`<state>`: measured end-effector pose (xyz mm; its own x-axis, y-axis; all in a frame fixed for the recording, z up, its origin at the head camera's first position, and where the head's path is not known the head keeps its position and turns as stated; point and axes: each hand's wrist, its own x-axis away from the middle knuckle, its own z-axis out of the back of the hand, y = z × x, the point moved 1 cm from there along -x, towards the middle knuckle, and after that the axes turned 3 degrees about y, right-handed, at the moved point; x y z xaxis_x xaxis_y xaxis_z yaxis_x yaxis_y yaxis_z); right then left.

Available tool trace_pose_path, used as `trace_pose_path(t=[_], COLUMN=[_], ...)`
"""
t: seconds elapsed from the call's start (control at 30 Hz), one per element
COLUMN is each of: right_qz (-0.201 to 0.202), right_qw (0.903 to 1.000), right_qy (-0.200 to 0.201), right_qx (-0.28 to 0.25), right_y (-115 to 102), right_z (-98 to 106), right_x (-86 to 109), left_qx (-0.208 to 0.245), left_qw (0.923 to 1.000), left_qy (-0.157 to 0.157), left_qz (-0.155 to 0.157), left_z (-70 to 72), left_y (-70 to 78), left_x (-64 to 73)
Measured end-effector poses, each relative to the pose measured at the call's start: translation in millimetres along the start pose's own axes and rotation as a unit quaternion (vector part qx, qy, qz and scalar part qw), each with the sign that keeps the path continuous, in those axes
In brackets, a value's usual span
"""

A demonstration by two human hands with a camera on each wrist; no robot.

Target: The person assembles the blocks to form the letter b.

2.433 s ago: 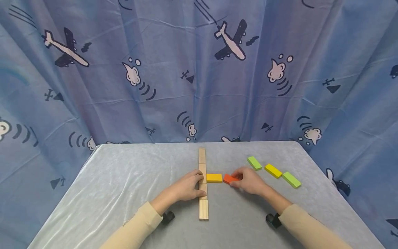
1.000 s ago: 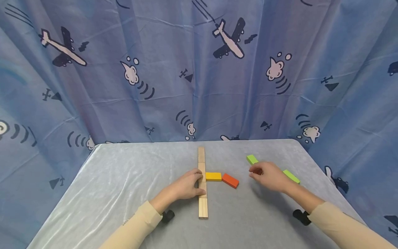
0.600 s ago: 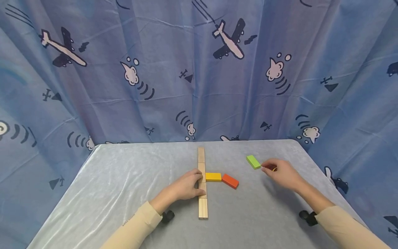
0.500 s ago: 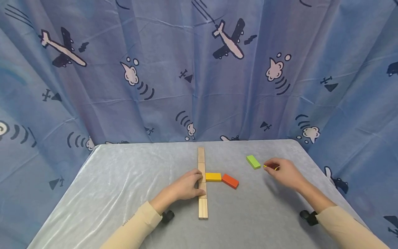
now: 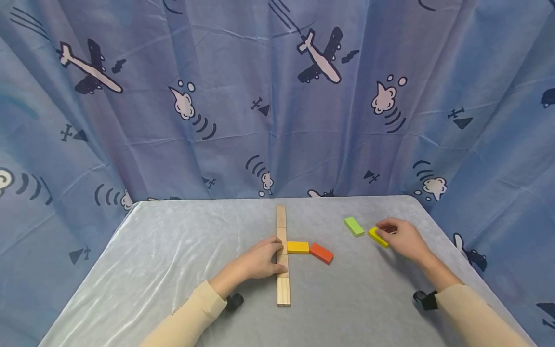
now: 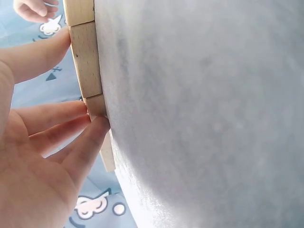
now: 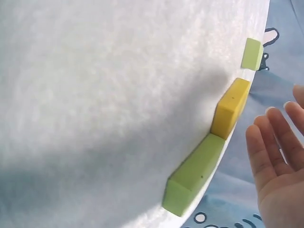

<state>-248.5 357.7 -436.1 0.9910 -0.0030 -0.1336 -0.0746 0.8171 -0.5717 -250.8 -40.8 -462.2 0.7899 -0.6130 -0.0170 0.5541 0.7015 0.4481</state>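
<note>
My left hand [image 5: 260, 259] rests against a straight row of plain wooden blocks [image 5: 283, 291]. In the left wrist view, its thumb and fingertips touch the wooden blocks [image 6: 87, 59] along one side. A yellow-orange block [image 5: 297, 247] extends rightward from the row, and a red-orange block [image 5: 321, 253] lies slanted at its end. My right hand [image 5: 403, 238] is over a yellow block [image 5: 376, 236], hiding part of it. The right wrist view shows the fingers [image 7: 259, 152] fairly straight, apart from that yellow block [image 7: 231, 107]. A green block [image 7: 194, 175] touches it; the hand covers this one in the head view.
Another green block [image 5: 354, 226] lies left of the yellow one, toward the back. Everything sits on a table [image 5: 173, 231] with a pale grey cloth. Behind hangs a blue curtain [image 5: 234, 120] printed with planes.
My right hand has let go of the red-orange block, now slanted against the yellow-orange one, and moved right to the yellow block. The left hand has stayed at the wooden row.
</note>
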Motion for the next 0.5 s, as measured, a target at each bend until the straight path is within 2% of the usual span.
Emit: trace_pose_path(t=[0.5], right_qz=[-0.041], right_qw=[0.9987], right_qy=[-0.025], right_qx=[0.017], right_y=[15.5], right_z=[-8.0], right_x=[-8.5], left_qx=[0.0], left_qw=[1.0], left_qy=[0.008], left_qz=[0.002], left_z=[-0.6], left_y=[-0.8], left_x=[-0.1])
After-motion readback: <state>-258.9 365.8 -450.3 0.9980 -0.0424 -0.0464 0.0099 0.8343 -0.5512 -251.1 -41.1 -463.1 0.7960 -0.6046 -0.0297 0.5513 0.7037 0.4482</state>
